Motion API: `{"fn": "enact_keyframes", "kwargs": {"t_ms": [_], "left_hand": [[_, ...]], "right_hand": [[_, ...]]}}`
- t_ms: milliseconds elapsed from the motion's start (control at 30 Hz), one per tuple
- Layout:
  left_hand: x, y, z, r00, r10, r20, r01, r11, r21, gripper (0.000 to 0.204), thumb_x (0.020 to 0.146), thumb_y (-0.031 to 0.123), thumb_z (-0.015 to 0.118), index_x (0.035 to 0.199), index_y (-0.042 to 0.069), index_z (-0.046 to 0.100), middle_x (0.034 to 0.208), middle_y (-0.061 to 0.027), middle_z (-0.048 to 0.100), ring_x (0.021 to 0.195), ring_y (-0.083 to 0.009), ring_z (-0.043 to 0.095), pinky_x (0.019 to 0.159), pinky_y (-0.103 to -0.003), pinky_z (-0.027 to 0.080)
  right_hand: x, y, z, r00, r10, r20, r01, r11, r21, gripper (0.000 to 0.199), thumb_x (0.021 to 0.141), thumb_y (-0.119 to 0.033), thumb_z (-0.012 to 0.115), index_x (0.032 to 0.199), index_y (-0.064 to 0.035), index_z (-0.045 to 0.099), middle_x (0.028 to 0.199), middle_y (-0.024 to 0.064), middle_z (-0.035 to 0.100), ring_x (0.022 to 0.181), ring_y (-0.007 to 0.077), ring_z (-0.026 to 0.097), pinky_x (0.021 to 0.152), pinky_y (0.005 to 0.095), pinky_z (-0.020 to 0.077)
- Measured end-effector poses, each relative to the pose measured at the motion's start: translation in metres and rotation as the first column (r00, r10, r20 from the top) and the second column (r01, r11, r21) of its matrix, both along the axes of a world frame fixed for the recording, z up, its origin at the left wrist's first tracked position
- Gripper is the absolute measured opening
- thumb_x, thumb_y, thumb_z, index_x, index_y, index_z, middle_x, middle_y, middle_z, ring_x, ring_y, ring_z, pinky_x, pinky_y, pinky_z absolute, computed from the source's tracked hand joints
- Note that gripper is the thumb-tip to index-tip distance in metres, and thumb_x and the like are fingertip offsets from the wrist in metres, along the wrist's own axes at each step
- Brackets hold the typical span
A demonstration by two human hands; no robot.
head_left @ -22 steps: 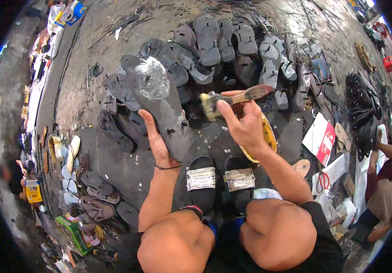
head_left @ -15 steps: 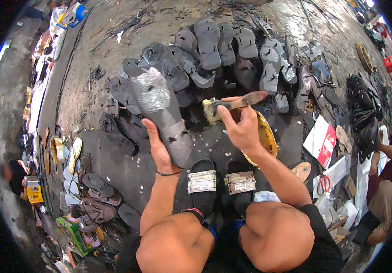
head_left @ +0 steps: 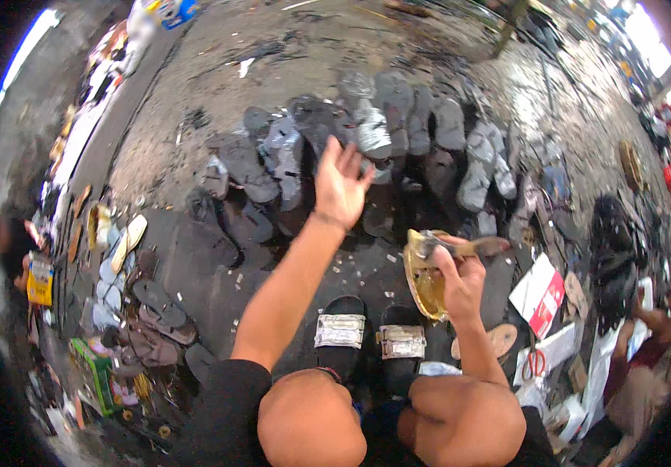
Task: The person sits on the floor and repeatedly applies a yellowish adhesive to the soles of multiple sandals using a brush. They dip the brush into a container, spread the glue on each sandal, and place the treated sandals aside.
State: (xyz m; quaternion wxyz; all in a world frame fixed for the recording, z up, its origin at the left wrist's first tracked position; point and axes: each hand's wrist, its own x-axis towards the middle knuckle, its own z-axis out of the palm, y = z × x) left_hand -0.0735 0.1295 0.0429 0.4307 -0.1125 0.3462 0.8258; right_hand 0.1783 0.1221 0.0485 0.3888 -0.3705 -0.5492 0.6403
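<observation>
My left hand point(head_left: 341, 187) reaches forward with fingers spread and nothing in it. It hovers just short of a cluster of dark grey sandal soles point(head_left: 394, 97), several with a wet, shiny coating. Close to its fingertips lies a sole with a bright silvery patch point(head_left: 373, 134). A flat brush point(head_left: 489, 247) with a worn wooden handle is gripped in my right hand point(head_left: 464, 282). Its bristle end dips at the upper rim of a yellowish bowl point(head_left: 427, 300) holding an amber, glue-like liquid. The bristles themselves are partly hidden.
My feet wear black slides with pale straps point(head_left: 341, 331). Loose sandals point(head_left: 160, 307) lie at left, beside a green box point(head_left: 95, 375). Right are a red-and-white card point(head_left: 538, 296), red-handled scissors point(head_left: 534, 363) and stacked black pieces point(head_left: 614, 249). Another person point(head_left: 655, 342) sits at far right.
My left hand has let go of the coated sole and moved forward, opening over the cluster. My right hand has lowered the brush to the bowl. The view has shifted slightly.
</observation>
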Motion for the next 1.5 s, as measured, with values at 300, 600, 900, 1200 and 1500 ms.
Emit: {"fn": "enact_keyframes", "kwargs": {"t_ms": [300,600,900,1200,1500], "left_hand": [[0.034,-0.302,-0.098,0.631,-0.383,-0.674,-0.273,0.704,-0.655,0.042,0.097,0.016,0.066,0.133,0.000,0.053,0.125,-0.0133,0.066,0.113,-0.0189,0.064,0.096,-0.034,0.053],[-0.136,-0.467,-0.168,0.816,-0.051,-0.577,-0.519,-0.506,-0.689,0.077,0.075,0.032,0.082,0.133,-0.001,0.046,0.128,-0.0226,0.055,0.119,-0.0440,0.052,0.103,-0.051,0.041],[0.031,-0.365,-0.057,-0.039,-0.659,-0.752,-0.654,0.586,-0.479,0.058,0.075,0.006,0.063,0.133,0.003,0.059,0.123,-0.0149,0.064,0.094,-0.0288,0.054,0.090,-0.040,0.047],[0.103,-0.290,-0.108,-0.214,-0.819,-0.532,0.047,0.536,-0.843,0.076,0.088,0.046,0.070,0.144,-0.001,0.049,0.155,-0.0250,0.037,0.142,-0.0388,0.037,0.118,-0.042,0.032],[0.069,-0.191,-0.141,-0.375,-0.836,-0.400,0.021,0.423,-0.906,0.084,0.094,0.061,0.055,0.157,0.011,0.032,0.164,-0.0187,0.022,0.154,-0.0339,0.015,0.123,-0.052,0.011]], "right_hand": [[0.094,0.043,-0.113,0.304,-0.241,0.922,-0.596,0.706,0.382,0.038,0.092,-0.035,0.067,0.114,-0.0046,0.070,0.114,0.0198,0.068,0.103,0.0416,0.061,0.091,0.0502,0.0478],[0.158,0.039,-0.080,0.289,-0.113,0.951,-0.577,0.772,0.267,0.035,0.089,-0.029,0.074,0.103,0.0024,0.068,0.094,0.0195,0.069,0.085,0.0360,0.066,0.079,0.0453,0.0503],[0.152,-0.009,-0.049,0.521,-0.026,0.853,-0.407,0.871,0.275,0.033,0.087,-0.026,0.071,0.099,0.0047,0.068,0.090,0.0245,0.070,0.089,0.0409,0.065,0.080,0.0474,0.0482],[0.139,-0.021,-0.021,0.170,0.388,0.906,-0.483,0.834,-0.266,0.035,0.082,-0.030,0.076,0.097,0.0002,0.070,0.084,0.0204,0.071,0.084,0.0345,0.070,0.077,0.0429,0.0528],[0.055,-0.024,-0.008,0.864,0.385,0.323,-0.342,0.921,-0.186,0.028,0.094,-0.013,0.071,0.117,0.0021,0.063,0.102,0.0042,0.069,0.089,0.0097,0.062,0.079,0.0265,0.0519]]}}
